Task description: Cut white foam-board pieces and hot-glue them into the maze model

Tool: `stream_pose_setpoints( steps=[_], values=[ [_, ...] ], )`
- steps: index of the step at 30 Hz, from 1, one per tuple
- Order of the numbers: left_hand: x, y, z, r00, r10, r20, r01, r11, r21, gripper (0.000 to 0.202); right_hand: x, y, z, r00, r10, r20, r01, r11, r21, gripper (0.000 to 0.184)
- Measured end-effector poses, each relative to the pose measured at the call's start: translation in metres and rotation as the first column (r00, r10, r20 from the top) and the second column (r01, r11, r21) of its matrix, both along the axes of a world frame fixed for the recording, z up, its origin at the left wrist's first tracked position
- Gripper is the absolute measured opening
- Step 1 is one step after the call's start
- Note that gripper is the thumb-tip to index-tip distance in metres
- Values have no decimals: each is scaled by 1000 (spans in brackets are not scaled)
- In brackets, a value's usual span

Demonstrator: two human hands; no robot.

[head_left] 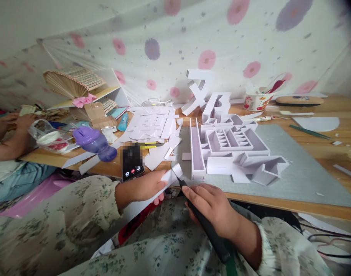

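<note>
Head view: your long, flat white strip (170, 176) is just by the near edge of the wooden counter (316, 142), pinched in your closed left hand (148, 187). Your right hand (212, 205) is wrapped around a long black tool (207, 229), its thin tip at the strip's end. Past that, white walled shapes (260, 141) sit on a flat grey mat (304, 172).

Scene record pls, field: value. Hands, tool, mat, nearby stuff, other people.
left hand: holds white strip
right hand: grips black tool
tool tip: thin, at the strip's far end; contact unclear
mat: grey, on wooden table, bears white assembly
left of mat: phone, purple bottle
behind mat: patterned tub
other person: hand at far left
</note>
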State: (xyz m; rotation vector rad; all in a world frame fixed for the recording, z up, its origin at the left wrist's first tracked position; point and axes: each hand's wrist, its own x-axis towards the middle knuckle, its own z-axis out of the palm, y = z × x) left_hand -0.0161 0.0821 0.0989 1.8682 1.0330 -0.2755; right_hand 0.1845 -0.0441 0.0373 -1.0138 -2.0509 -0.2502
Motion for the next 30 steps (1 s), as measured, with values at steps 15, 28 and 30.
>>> stream_pose_setpoints(
  steps=[15, 28, 30],
  values=[
    [-2, -1, 3, 999, -29, 25, 30, 999, -17, 34, 4, -8, -11, 553, 52, -832, -682, 601, -416, 35],
    [1, -4, -3, 999, -28, -20, 30, 996, 86, 28, -11, -23, -3, 514, -184, -838, -639, 569, -517, 56],
    [2, -3, -4, 1000, -26, -4, 26, 994, 104, 27, -12, -25, -4, 526, -172, -833, -630, 580, -517, 57]
  ],
)
